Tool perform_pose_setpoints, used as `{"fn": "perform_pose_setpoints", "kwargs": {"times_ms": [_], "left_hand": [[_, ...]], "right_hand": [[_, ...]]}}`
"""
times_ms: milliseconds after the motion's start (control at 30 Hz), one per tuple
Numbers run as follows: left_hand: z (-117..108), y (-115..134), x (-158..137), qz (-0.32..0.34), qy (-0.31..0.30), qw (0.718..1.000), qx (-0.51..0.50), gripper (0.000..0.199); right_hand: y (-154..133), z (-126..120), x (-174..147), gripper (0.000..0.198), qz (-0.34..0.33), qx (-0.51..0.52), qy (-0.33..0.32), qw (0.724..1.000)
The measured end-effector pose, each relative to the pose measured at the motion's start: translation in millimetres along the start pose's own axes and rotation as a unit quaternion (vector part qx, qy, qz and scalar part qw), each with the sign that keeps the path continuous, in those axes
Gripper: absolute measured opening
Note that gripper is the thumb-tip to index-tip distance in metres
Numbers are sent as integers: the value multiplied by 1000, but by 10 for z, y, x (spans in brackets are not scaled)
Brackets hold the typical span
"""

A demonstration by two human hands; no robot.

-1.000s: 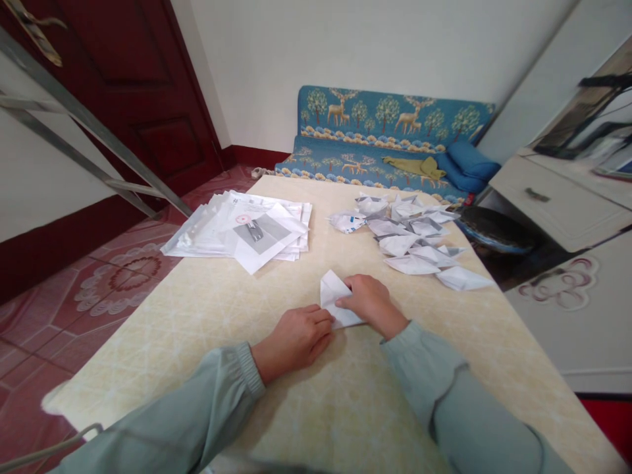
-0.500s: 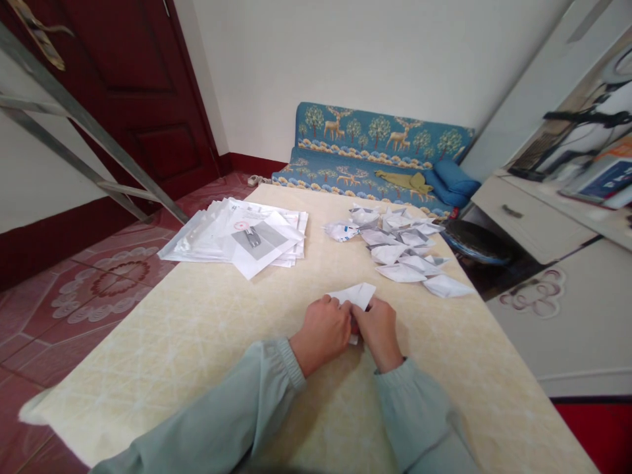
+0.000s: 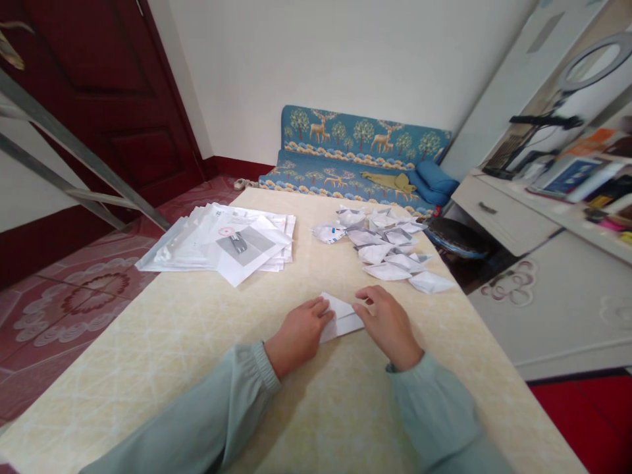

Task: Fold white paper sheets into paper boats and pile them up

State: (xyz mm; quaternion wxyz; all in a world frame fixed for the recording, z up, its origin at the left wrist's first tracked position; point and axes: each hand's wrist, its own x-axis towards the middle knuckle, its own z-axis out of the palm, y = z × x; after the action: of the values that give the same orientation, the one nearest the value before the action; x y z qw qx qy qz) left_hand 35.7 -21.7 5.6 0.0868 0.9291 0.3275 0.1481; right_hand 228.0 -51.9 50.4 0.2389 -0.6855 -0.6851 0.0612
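While the left hand [image 3: 300, 334] holds the paper [image 3: 342, 321] at its left end, the right hand [image 3: 390, 326], narrowly parted, adjoins its right.

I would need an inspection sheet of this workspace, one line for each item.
Surface: pale patterned tablecloth.
Workpieces: folded paper between the hands; folded pieces grouped beyond, at right.
Clutter: paper stack at left, top sheet askew.
Hands: left hand on the folded paper's left part; right hand at its right end.
Cables: nothing seen on the tablecloth; cabinet top unclear.
Surroundings: sofa at far side, red door at left, cabinet at right.
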Motion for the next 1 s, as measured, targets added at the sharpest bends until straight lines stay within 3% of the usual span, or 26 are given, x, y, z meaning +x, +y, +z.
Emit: {"fn": "perform_pose_setpoints", "kwargs": {"times_ms": [67,133,267,400,567,767,867,1000], "left_hand": [[11,159,1,-31,-14,999,20,42],[75,350,10,-64,-38,996,45,44],[239,547,43,-76,-38,990,108,45],[266,332,35,-17,-21,994,107,40],[181,43,-75,43,1,998,50,48],[177,183,-202,-17,20,1000,17,49],[183,247,-205,-31,24,999,12,49],[175,249,-197,-40,34,999,4,46]], "right_hand": [[6,123,13,8,-23,-53,-67,996],[-26,191,-18,15,-30,-125,-88,988],[-103,92,12,18,-12,-188,-121,975],[-93,32,209,8,15,-94,-112,989],[-74,340,306,9,47,2,-112,993],[-91,583,529,26,109,-89,-95,985],[-92,587,632,25,107,-97,-91,985],[-100,583,520,22,80,-108,-80,988]]}}
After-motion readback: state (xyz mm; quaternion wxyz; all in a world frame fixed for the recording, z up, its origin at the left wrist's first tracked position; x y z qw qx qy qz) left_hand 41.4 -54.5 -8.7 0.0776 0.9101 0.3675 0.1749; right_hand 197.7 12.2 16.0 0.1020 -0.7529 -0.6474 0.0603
